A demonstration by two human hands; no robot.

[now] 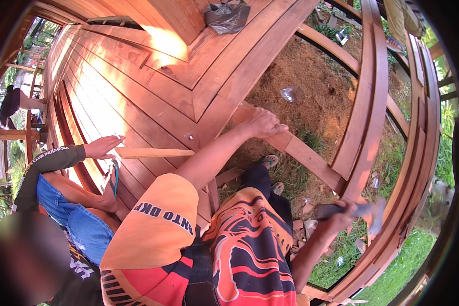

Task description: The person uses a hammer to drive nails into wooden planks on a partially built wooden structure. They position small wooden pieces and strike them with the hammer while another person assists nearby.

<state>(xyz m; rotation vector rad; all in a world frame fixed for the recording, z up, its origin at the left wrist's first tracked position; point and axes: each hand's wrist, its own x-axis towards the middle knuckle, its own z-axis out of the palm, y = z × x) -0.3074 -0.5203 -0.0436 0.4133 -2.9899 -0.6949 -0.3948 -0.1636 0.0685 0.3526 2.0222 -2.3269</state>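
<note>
My left hand (264, 124) is closed over a wooden joist (313, 162), close to the edge of the decking (209, 109). The joist runs away from that hand toward the lower right, over bare ground. Lower right, my right hand (341, 213) grips a hammer (363, 210) by its dark handle. The hammer's head is smeared by motion and hangs near the far end of the joist, apart from my left hand. Both my feet (271, 161) show in sandals below the joist.
To the left sits a person in denim shorts, a hand (101, 147) beside a loose wood strip (155, 153). A dark plastic bag (226, 18) lies on the deck. Long curved beams (364, 117) cross at right. Soil (306, 76) with wood scraps shows through the open frame. Another person stands far right.
</note>
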